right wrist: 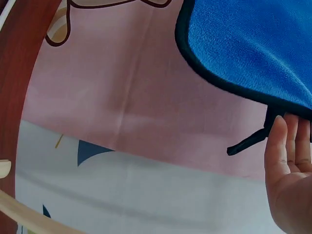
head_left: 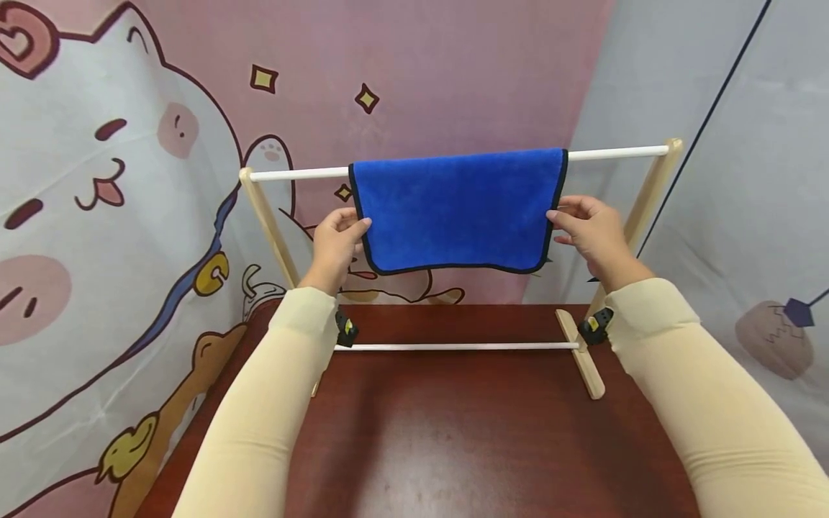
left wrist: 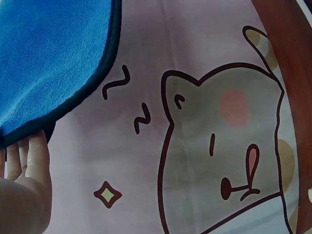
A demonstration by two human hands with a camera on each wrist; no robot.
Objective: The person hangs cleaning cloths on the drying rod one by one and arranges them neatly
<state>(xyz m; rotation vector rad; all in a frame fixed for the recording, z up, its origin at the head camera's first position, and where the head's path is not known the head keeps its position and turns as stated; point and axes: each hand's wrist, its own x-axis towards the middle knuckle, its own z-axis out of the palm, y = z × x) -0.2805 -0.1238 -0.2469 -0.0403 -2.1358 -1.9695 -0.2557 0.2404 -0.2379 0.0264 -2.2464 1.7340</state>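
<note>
A blue towel (head_left: 460, 208) with black edging hangs folded over the white top bar (head_left: 298, 174) of a wooden rack. My left hand (head_left: 334, 243) pinches its left edge, thumb in front and fingers behind. At the opposite edge, my right hand (head_left: 594, 232) does the same at about equal height. From the left wrist view, the fingers of the left hand (left wrist: 30, 180) reach behind the towel's border (left wrist: 92, 80). A black strap (right wrist: 248, 141) dangles beneath the border beside my right hand (right wrist: 290, 175) in the right wrist view.
The rack's light wooden posts (head_left: 653, 191) stand on feet (head_left: 588, 367) on a dark red table (head_left: 453, 432). A lower white bar (head_left: 453, 347) joins them. Behind hangs a pink and white cartoon backdrop (head_left: 466, 79), which also covers the left side.
</note>
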